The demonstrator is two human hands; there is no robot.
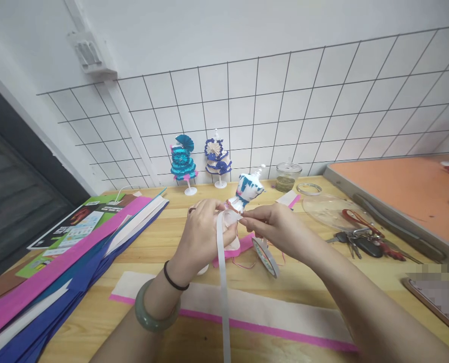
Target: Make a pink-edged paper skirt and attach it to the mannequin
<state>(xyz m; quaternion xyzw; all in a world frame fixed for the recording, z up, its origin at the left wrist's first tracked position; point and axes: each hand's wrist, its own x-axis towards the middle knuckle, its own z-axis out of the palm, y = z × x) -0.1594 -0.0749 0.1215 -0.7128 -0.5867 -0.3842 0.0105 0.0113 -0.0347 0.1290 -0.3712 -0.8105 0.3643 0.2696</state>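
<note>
Step in hand, as judged: fastening with tape at the waist of the small mannequin (pixel 251 186), which tilts toward 1 o'clock above the bench (pixel 152 242). Next move: calls for a firm hold on the mannequin and a flat, taut strip. Clock positions are read from the mannequin.

8 o'clock, far: paper stack (pixel 69 259), long folded sheets in pink, teal, white and blue.

10 o'clock: teal mannequin (pixel 181 159), then blue mannequin (pixel 218 161), both with pleated paper fans and ruffles.

8 o'clock, near: left hand (pixel 205 227), its grip closed around the lower mannequin.

7 o'clock: tape strip (pixel 224 287), narrow, smooth, pale, draped over the left hand.

6 o'clock: paper strip (pixel 269 312), cream, matte, pink-edged.

5 o'clock: tape roll (pixel 265 258), ring-shaped, standing tilted.

4 o'clock: right hand (pixel 273 227), its grip pinching a small white piece; tape or paper, cannot tell.
</note>
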